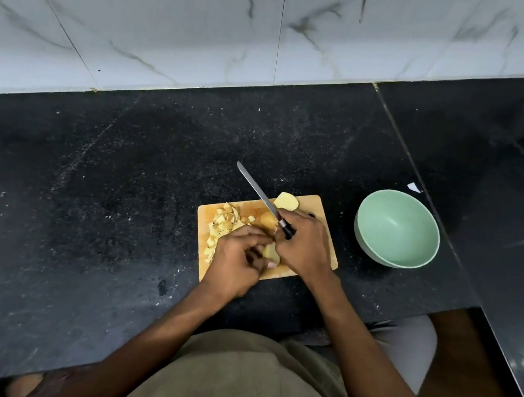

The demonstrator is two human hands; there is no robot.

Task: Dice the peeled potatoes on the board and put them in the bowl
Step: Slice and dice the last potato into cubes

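On the rectangular wooden cutting board (322,236), the left hand (235,261) curls its fingers round a pale peeled potato piece (270,253) just beside the right hand (304,244), which grips a black-handled long steel knife (262,200). Diced potato cubes (225,223) lie at the board's left; the mint-green round bowl (398,229) stands right of the board on the black speckled stone surface (104,194).

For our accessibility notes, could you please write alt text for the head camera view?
A person's right hand grips a knife while the left hand holds a peeled potato piece on a wooden cutting board beside a pile of diced potato. An empty green bowl sits right of the board on a black counter.
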